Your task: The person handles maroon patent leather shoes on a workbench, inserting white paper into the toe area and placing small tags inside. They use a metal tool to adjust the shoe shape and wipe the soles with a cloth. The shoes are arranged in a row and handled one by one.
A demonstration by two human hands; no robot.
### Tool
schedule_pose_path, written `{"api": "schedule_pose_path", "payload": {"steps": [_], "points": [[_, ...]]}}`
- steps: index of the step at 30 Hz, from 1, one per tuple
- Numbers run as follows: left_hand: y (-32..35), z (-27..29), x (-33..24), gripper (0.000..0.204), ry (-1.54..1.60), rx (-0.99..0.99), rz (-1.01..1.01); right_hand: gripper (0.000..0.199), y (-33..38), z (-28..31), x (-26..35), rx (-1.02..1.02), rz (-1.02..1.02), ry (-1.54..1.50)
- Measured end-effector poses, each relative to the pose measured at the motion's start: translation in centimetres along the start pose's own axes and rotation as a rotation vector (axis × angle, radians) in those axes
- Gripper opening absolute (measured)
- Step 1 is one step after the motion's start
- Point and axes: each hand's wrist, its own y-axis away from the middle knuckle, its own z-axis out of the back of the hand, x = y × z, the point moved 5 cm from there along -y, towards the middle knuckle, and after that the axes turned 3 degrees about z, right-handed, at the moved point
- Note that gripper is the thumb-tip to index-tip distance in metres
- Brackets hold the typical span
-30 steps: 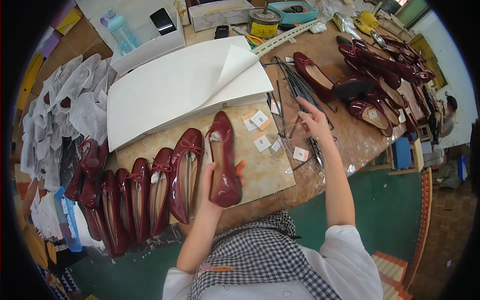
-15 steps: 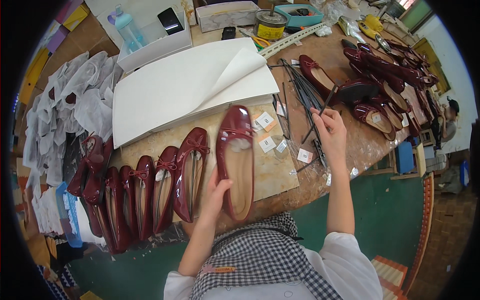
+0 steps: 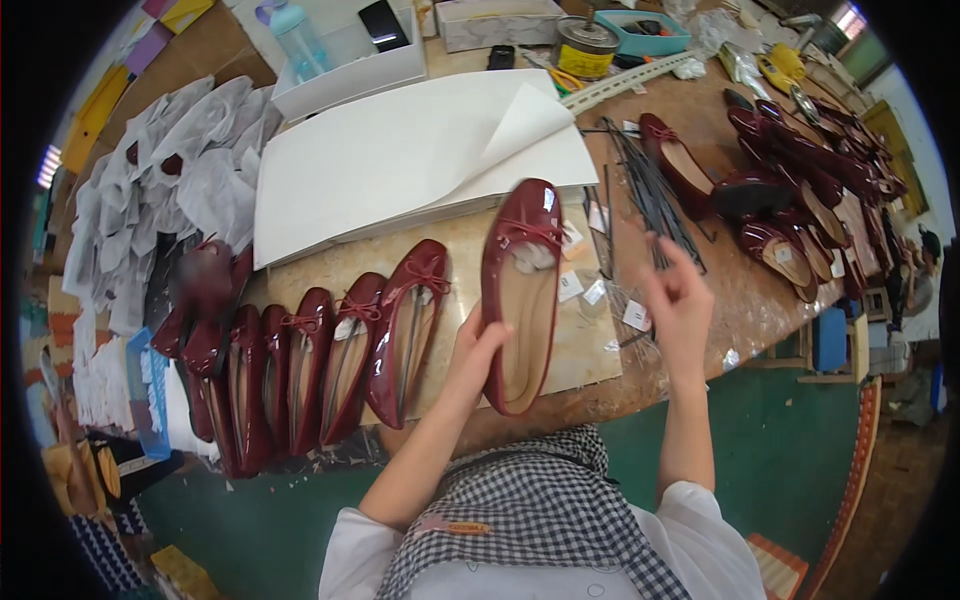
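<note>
My left hand is closed around the side and heel of a dark red patent ballet flat. The shoe stands toe away from me, with a bow on its front and crumpled pale stuffing in the toe. My right hand is raised near a bundle of thin dark sticks, its fingers curled and blurred by motion. Anything pinched there is too smeared to make out. Left of the held shoe, a row of similar flats leans side by side, with thin dark sticks lying inside several of them.
White sheets lie stacked behind the shoes. Small white tags lie near my right hand. More red flats crowd the right side. Grey tissue heaps at far left. A tin and a white box stand behind.
My right hand has drawn nearer to me, away from the sticks; the dark stick at its fingers no longer shows plainly. The whole view has shifted. My left hand keeps the ballet flat.
</note>
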Motion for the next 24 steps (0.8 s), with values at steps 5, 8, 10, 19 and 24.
{"api": "schedule_pose_path", "payload": {"steps": [5, 8, 10, 19, 24], "points": [[0.0, 2.0, -0.4, 0.059, 0.113, -0.144, -0.171, 0.038, 7.0, -5.2, 5.5, 0.520, -0.149, -0.107], [0.4, 3.0, -0.6, 0.061, 0.050, -0.215, -0.299, 0.038, 7.7, -6.8, 6.2, 0.649, -0.106, -0.089], [1.2, 3.0, -0.9, 0.066, -0.048, -0.245, -0.394, 0.033, 7.2, -7.4, 7.0, 0.635, -0.088, -0.078], [2.5, 2.8, -0.4, 0.087, -0.161, -0.269, -0.609, 0.028, 6.9, -9.0, 8.1, 0.342, 0.160, -0.012], [3.3, 0.7, 0.2, 0.097, -0.002, -0.251, -0.568, 0.027, 7.4, -10.9, 8.3, 0.129, 0.470, 0.188]]}}
